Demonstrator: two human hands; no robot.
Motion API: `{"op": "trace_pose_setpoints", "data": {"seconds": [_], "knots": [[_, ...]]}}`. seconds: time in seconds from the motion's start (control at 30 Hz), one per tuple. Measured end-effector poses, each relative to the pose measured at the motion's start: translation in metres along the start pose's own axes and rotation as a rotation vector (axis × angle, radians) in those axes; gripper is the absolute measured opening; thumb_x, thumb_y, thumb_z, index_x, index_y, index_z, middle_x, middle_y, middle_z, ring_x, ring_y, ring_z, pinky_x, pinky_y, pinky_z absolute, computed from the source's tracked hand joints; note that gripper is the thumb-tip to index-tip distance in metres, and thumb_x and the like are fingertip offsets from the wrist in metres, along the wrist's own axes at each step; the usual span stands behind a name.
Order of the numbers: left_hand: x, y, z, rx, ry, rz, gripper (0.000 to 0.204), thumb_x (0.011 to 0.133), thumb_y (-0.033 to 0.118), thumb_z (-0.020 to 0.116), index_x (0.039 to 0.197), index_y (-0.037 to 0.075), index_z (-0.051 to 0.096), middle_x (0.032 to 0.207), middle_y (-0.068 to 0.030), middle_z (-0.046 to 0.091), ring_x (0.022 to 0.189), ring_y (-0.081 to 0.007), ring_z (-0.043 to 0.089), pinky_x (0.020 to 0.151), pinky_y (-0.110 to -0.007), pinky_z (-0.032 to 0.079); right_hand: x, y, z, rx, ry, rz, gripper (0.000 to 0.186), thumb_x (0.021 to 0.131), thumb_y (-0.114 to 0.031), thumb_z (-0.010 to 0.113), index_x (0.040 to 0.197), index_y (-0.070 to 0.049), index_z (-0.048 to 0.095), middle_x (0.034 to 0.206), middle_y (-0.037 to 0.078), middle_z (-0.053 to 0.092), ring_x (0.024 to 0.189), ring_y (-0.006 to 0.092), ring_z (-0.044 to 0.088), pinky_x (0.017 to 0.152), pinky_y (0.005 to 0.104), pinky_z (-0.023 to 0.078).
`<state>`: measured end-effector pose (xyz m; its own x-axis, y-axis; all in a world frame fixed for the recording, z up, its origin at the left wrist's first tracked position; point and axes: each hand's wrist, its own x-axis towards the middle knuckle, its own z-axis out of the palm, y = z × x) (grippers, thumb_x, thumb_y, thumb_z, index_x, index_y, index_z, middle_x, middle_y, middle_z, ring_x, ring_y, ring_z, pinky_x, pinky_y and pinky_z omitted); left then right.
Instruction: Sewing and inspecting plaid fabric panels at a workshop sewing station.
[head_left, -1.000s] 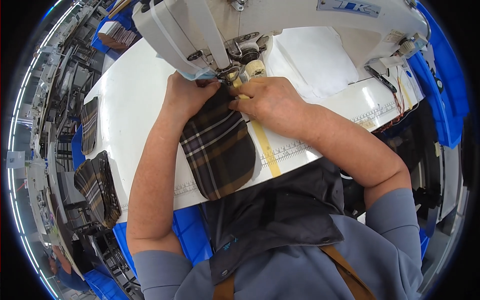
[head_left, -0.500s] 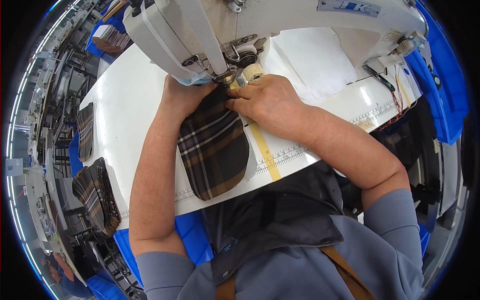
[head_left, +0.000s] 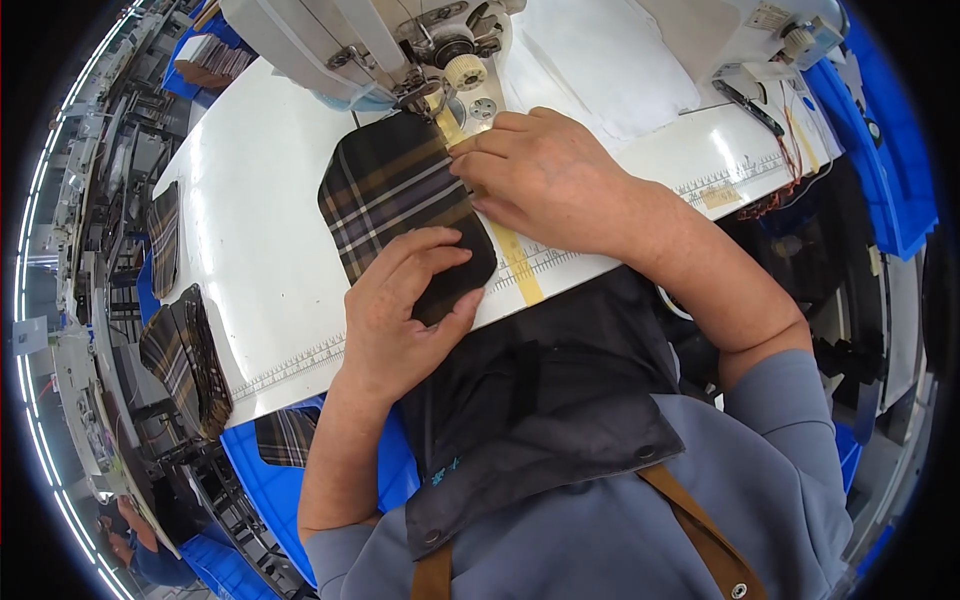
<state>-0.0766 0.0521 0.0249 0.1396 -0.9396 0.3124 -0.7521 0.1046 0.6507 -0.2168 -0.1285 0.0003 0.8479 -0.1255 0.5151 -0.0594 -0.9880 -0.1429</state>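
A dark plaid fabric piece (head_left: 385, 190) with rounded corners lies on the white sewing table (head_left: 255, 220). Its far edge is close to the presser foot of the sewing machine (head_left: 375, 30). My left hand (head_left: 405, 310) rests on the near part of the fabric, thumb and fingers spread apart. Along the right edge of the piece, my right hand (head_left: 550, 180) is bent with its fingertips closed at the fabric's border. The underside of that grip is hidden.
White sheets (head_left: 600, 70) lie right of the needle area. Plaid fabric stacks (head_left: 190, 365) hang at the table's left edge. Blue bins (head_left: 870, 160) stand at the right and below the table. A black-handled tool (head_left: 750, 107) lies near loose wires. Another person works at the far lower left.
My left hand has come back from beside the needle to the near end of the fabric. More of the piece's far end shows, and another plaid piece is visible over the blue bin below.
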Motion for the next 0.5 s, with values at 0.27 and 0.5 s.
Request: {"op": "trace_pose_setpoints", "data": {"seconds": [0.27,0.5], "knots": [[-0.008,0.001,0.012,0.053,0.082,0.03,0.02,0.074,0.002,0.079,0.094,0.005,0.076,0.103,-0.0084,0.073,0.096,-0.0243,0.071,0.087,-0.034,0.055,-0.054,-0.044,-0.025,0.256,0.026,0.073,0.028,0.074,-0.017,0.077,0.098,-0.008,0.065,0.092,0.005,0.06,0.087,0.0242,0.061,0.077,0.0392,0.046],[-0.01,-0.001,0.015,0.023,0.086,-0.009,0.013,0.076,-0.001,0.077,0.088,0.003,0.075,0.093,-0.0087,0.074,0.094,-0.0214,0.071,0.1,-0.043,0.05,-0.059,-0.051,-0.021,0.295,0.027,0.075,0.029,0.077,-0.022,0.078,0.101,-0.011,0.067,0.091,0.003,0.057,0.087,0.0218,0.06,0.076,0.0371,0.045]]}}
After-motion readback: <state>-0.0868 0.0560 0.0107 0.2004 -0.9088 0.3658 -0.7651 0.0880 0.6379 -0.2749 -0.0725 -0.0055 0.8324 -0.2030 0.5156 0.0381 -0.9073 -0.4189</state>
